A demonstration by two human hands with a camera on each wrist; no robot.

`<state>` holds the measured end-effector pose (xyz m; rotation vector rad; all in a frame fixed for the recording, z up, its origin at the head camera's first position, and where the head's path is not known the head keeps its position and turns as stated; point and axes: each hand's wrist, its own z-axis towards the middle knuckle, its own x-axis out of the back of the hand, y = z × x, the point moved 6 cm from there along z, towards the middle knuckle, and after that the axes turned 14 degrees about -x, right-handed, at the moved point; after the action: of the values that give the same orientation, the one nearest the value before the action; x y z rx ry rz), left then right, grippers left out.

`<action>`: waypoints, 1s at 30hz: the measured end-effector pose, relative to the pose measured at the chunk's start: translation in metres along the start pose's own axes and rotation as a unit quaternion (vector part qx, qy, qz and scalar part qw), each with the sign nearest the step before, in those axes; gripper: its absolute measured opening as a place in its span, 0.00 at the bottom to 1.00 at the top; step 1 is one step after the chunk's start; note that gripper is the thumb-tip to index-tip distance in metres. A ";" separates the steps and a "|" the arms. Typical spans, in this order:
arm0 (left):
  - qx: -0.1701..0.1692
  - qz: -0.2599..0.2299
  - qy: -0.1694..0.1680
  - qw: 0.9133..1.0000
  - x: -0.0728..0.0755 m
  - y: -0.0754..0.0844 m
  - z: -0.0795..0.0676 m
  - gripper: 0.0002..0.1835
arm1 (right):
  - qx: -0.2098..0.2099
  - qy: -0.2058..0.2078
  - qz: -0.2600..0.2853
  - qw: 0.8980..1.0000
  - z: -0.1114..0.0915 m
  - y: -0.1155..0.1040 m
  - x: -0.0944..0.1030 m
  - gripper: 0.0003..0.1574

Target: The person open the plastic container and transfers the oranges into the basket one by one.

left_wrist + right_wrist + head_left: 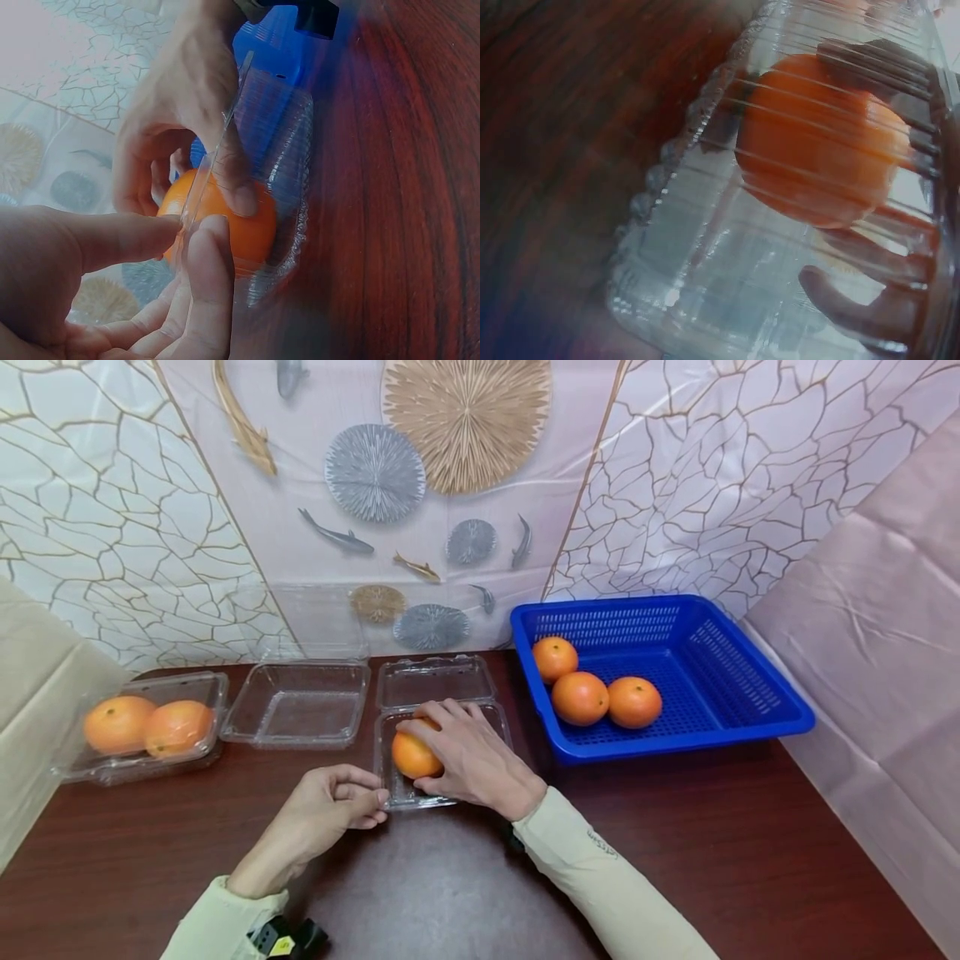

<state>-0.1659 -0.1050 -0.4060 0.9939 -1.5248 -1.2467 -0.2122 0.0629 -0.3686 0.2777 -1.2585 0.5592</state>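
My right hand (pixel 480 760) grips an orange (pixel 412 757) from above, fingers on its far side and thumb on its near side. The orange sits inside the left part of an open clear plastic clamshell box (pixel 423 804), whose lid (pixel 435 683) lies folded back. At the box's front left corner, my left hand (pixel 322 814) pinches the rim between thumb and fingers. The left wrist view shows that pinch close up, with the orange (pixel 251 232) behind the clear wall. Through the ribbed side, the right wrist view shows the orange (pixel 817 142) and the right fingers.
A blue basket (pixel 682 743) with three oranges stands at the right. Left of the box is another open clear clamshell (pixel 292 739). Farther left, a closed clamshell (pixel 213 689) contains two oranges. A patterned sheet (pixel 300 552) hangs behind the dark wooden table (pixel 450 893).
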 end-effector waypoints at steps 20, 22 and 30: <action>-0.006 0.002 0.002 1.000 -0.001 0.001 0.001 0.14 | -0.009 0.070 0.034 0.997 -0.003 0.008 0.041 0.41; -0.006 0.003 0.002 1.000 -0.001 0.001 0.001 0.14 | -0.014 0.073 0.034 0.997 -0.004 0.010 0.045 0.41; -0.005 -0.002 0.001 1.000 0.000 0.001 0.000 0.15 | -0.031 0.083 0.050 0.995 -0.006 0.020 0.061 0.40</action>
<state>-0.1656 -0.1046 -0.4052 0.9930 -1.5144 -1.2537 -0.2065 0.0974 -0.3147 0.1144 -1.1304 0.6154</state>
